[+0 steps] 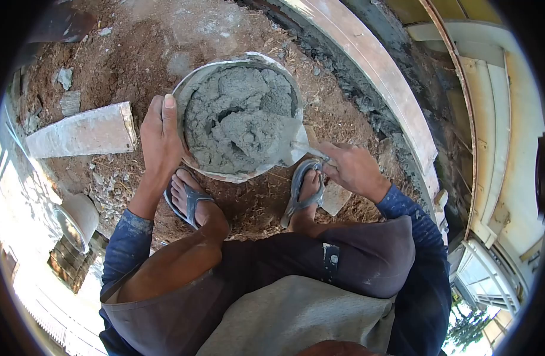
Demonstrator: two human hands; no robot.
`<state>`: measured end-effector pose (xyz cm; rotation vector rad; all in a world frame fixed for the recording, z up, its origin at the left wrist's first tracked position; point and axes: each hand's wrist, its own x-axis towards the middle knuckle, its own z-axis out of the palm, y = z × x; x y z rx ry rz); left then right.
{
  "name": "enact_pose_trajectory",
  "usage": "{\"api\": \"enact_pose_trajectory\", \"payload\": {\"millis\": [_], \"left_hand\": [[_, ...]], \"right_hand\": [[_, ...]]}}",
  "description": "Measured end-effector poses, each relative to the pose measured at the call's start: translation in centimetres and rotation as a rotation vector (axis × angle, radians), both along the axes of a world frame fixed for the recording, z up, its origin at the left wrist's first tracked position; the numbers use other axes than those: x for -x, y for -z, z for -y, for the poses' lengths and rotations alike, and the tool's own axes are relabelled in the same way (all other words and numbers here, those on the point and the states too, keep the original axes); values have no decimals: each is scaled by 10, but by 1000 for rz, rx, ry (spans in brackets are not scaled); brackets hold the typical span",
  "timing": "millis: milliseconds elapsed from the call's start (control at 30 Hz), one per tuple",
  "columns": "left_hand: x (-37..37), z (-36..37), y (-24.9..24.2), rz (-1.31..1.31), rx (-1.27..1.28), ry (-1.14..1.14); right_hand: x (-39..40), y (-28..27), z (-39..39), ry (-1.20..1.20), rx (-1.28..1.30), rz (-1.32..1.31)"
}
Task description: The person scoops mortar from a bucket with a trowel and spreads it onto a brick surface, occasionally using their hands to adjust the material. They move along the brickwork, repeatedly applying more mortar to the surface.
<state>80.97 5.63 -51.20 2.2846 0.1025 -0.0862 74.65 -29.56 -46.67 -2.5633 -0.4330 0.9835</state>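
A round pan (249, 176) full of wet grey mortar (225, 107) rests on the dirt in front of my feet. My left hand (161, 133) grips its left rim, thumb up on the outside. The handle of a trowel (289, 139) is in my right hand (352, 169), at the lower right of the pan. The trowel's blade lies on the mortar near the right rim and is smeared with it.
A pale board (83, 132) lies on the dirt to the left, with a bucket (80, 216) tipped over below it. A long curved plank (379, 68) edges a mortar-filled strip on the right. My sandalled feet (192, 199) are just below the pan.
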Motion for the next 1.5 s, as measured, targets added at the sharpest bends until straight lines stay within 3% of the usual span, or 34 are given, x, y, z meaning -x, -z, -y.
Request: {"api": "enact_pose_trajectory", "payload": {"millis": [67, 200, 267, 367, 400, 433, 533, 600, 633, 700, 733, 800, 1033, 1133, 1200, 1500], "left_hand": [[5, -29, 19, -143, 67, -100], [53, -55, 58, -129, 153, -301], [87, -56, 65, -177, 472, -539], [110, -51, 64, -144, 368, -658], [111, -52, 65, -178, 526, -725], [112, -52, 64, -175, 524, -743], [114, -54, 63, -240, 467, -709], [110, -50, 56, -253, 456, -723], [110, -48, 53, -276, 446, -723], [112, -48, 55, -297, 439, -761], [112, -47, 59, -252, 458, -756], [113, -50, 61, -228, 429, -741], [120, -58, 78, -234, 456, -760], [116, -54, 72, -201, 472, -735], [113, -52, 70, -201, 437, -746], [114, -55, 77, -151, 437, -719]], "right_hand": [[-6, -10, 2, 7, -8, 35], [-33, -27, 12, -69, -36, 86], [-49, -36, 15, -110, -1, 99], [-74, -42, 15, -166, 28, 145], [-83, -40, 15, -187, 27, 174], [-93, -34, 16, -204, 22, 172], [-134, -5, 18, -187, -416, -162], [-160, 23, 25, 67, -359, -633], [-173, 46, 37, 51, -359, -635], [-199, 98, 67, 443, -515, -819], [-208, 125, 79, 431, -515, -821], [-223, 168, 88, 461, -63, -120], [-203, 178, 84, 458, -11, -26], [-181, 200, 96, 323, -68, 275], [-166, 203, 97, 273, 38, 445], [-122, 181, 75, 318, 344, 386]]}}
